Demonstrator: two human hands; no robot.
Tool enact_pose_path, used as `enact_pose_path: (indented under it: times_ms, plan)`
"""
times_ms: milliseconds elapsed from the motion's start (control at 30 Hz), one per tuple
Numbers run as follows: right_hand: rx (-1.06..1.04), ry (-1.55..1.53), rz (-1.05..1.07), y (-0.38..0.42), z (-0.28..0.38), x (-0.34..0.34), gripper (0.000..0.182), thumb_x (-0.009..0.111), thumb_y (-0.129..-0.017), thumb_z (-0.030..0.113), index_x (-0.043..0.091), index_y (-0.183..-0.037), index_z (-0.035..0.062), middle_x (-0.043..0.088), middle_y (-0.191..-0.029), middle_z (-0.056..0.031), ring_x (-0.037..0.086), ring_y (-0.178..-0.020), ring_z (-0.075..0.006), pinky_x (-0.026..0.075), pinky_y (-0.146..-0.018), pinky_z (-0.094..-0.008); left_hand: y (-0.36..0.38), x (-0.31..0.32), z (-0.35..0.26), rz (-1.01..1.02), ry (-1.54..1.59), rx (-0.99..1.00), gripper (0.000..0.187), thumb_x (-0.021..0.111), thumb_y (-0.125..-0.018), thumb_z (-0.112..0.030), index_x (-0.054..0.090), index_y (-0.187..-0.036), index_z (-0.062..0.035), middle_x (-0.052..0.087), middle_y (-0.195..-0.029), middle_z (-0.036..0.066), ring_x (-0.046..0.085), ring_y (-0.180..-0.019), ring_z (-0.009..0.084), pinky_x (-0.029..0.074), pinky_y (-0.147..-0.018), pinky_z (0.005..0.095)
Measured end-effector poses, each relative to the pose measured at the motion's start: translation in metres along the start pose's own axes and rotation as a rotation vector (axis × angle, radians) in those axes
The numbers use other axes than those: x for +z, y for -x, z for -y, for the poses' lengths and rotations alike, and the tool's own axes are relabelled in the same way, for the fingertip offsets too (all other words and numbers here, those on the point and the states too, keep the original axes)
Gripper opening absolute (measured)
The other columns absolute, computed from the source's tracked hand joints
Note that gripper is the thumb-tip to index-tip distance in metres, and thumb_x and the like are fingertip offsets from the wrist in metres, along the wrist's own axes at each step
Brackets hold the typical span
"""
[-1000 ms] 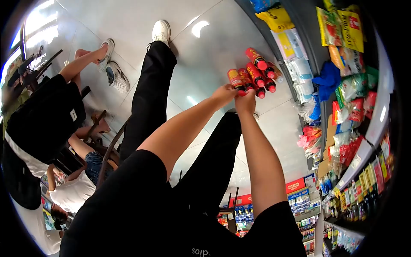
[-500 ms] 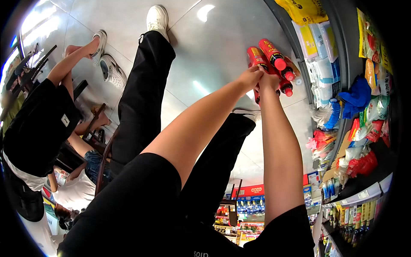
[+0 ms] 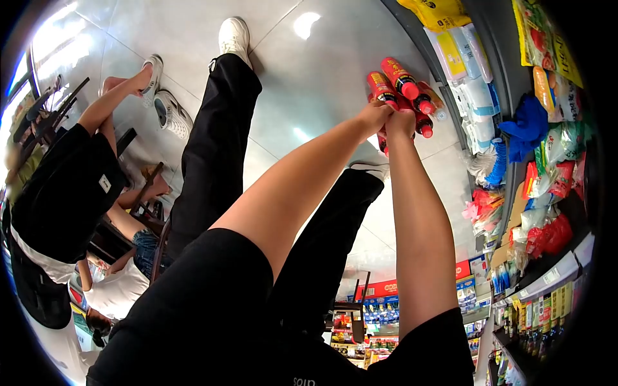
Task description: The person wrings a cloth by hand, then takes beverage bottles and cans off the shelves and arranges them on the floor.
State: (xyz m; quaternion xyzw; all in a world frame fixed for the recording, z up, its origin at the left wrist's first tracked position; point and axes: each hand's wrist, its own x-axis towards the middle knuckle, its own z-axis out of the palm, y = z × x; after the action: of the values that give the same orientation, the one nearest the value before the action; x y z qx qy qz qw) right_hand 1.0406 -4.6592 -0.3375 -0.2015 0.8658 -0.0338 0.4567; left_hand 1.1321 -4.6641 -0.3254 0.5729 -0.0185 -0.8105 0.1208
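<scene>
A cluster of several red bottles point(image 3: 394, 67) with red caps and dark necks is at the upper right, low by the floor, their caps tilted toward me. At its near side my left hand point(image 3: 375, 116) is closed, fingers bent in beside the bottles. My right hand point(image 3: 402, 121) is closed right against it, knuckles toward me. Whatever the fingertips pinch is hidden between the hands and the bottles. One red cap point(image 3: 425, 130) shows just right of my right hand. A clear, orange-tinted bottle point(image 3: 435, 100) lies behind the red ones.
Shelves at the right hold white and blue packets point(image 3: 476, 100), a blue cloth-like item point(image 3: 524, 128) and bagged goods point(image 3: 547, 235). Grey floor tiles point(image 3: 302, 83) spread ahead. At the left sit people in dark and white tops point(image 3: 64, 193). A dark chair point(image 3: 351, 315) appears at the bottom.
The view has shifted slightly, so the shelves and bottles appear a little further left. Both hands stay together at the bottles, still closed.
</scene>
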Motion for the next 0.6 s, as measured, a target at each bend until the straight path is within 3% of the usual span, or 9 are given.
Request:
enact_pose_path:
  times_ms: [100, 133, 200, 300, 333, 367, 433, 500, 600]
  plan:
    - [0.146, -0.235, 0.101, 0.014, -0.001, -0.009, 0.015, 0.054, -0.077, 0.009, 0.053, -0.075, -0.0056, 0.059, -0.075, -0.0159, 0.06, -0.057, -0.0241, 0.049, -0.043, -0.0346, 0.012, 0.004, 0.005, 0.032, -0.021, 0.029, 0.028, 0.041, -0.086, -0.023, 0.057, -0.101, -0.0047, 0.058, -0.081, 0.008, 0.058, -0.071, 0.0176, 0.049, -0.06, 0.0319]
    - [0.24, -0.214, 0.085, 0.031, 0.009, -0.017, 0.018, 0.051, -0.079, 0.012, 0.053, -0.074, -0.0051, 0.058, -0.07, -0.015, 0.06, -0.058, -0.0241, 0.05, -0.043, -0.0349, 0.017, 0.006, 0.006, 0.039, -0.022, 0.042, 0.028, 0.041, -0.086, -0.023, 0.057, -0.101, -0.0047, 0.058, -0.081, 0.008, 0.058, -0.071, 0.0176, 0.049, -0.06, 0.0319]
    - [0.177, -0.202, 0.177, 0.045, 0.001, -0.027, 0.023, 0.048, -0.08, 0.019, 0.053, -0.072, -0.0014, 0.057, -0.065, -0.0127, 0.058, -0.054, -0.022, 0.046, -0.04, -0.0342, 0.037, 0.012, 0.009, 0.015, -0.124, -0.019, 0.03, 0.04, -0.086, -0.025, 0.057, -0.099, -0.0046, 0.057, -0.08, 0.008, 0.057, -0.072, 0.0167, 0.048, -0.064, 0.0316]
    - [0.305, -0.444, 0.309, 0.057, -0.035, -0.03, 0.029, 0.04, -0.08, 0.03, 0.053, -0.069, 0.0063, 0.053, -0.059, -0.0069, 0.053, -0.047, -0.0202, 0.042, -0.041, -0.0358, 0.095, 0.019, 0.019, -0.079, -0.467, 0.146, 0.039, 0.035, -0.087, -0.034, 0.055, -0.106, -0.0063, 0.059, -0.103, 0.019, 0.057, -0.097, 0.0325, 0.047, -0.079, 0.0387]
    - [0.412, -0.595, 0.301, 0.059, -0.05, -0.026, 0.03, 0.043, -0.08, 0.032, 0.054, -0.071, 0.0055, 0.05, -0.057, -0.0043, 0.055, -0.053, -0.021, 0.045, -0.049, -0.0371, 0.116, 0.022, 0.023, -0.138, -0.6, 0.201, 0.042, 0.035, -0.087, -0.037, 0.055, -0.11, -0.007, 0.057, -0.108, 0.02, 0.054, -0.102, 0.0357, 0.043, -0.085, 0.0395]
    - [0.411, -0.791, 0.233, 0.054, -0.078, -0.015, 0.031, 0.046, -0.08, 0.031, 0.056, -0.075, 0.0031, 0.057, -0.062, -0.0108, 0.059, -0.062, -0.0281, 0.048, -0.058, -0.0391, 0.129, 0.023, 0.033, -0.168, -0.614, 0.184, 0.045, 0.034, -0.087, -0.039, 0.054, -0.113, -0.0073, 0.055, -0.112, 0.021, 0.051, -0.106, 0.037, 0.04, -0.09, 0.0394]
    - [-0.062, 0.011, 0.381, 0.102, -0.064, -0.048, 0.027, 0.046, -0.081, 0.026, 0.058, -0.083, 0.0015, 0.059, -0.082, -0.0202, 0.057, -0.082, -0.0359, 0.046, -0.07, -0.0435, 0.156, 0.028, 0.047, -0.208, -0.64, 0.189, 0.049, 0.034, -0.087, -0.042, 0.052, -0.117, -0.0073, 0.053, -0.116, 0.022, 0.048, -0.11, 0.0374, 0.035, -0.095, 0.0393]
    - [-0.396, 0.539, 0.318, 0.146, -0.046, -0.082, 0.025, 0.047, -0.082, 0.022, 0.058, -0.089, 0.0014, 0.06, -0.093, -0.0245, 0.056, -0.093, -0.0399, 0.045, -0.077, -0.0467, 0.197, 0.039, 0.041, -0.201, -0.681, 0.169, 0.051, 0.033, -0.087, -0.043, 0.053, -0.116, -0.006, 0.054, -0.115, 0.022, 0.047, -0.112, 0.0363, 0.035, -0.095, 0.0392]
    - [-0.445, 0.505, 0.257, 0.199, -0.022, -0.122, 0.023, 0.051, -0.079, 0.023, 0.058, -0.088, 0.0031, 0.06, -0.093, -0.0229, 0.056, -0.092, -0.0387, 0.045, -0.078, -0.046, 0.238, 0.051, 0.037, -0.167, -0.791, 0.154, 0.053, 0.034, -0.087, -0.046, 0.057, -0.111, -0.0052, 0.056, -0.113, 0.022, 0.049, -0.111, 0.0358, 0.035, -0.094, 0.0396]
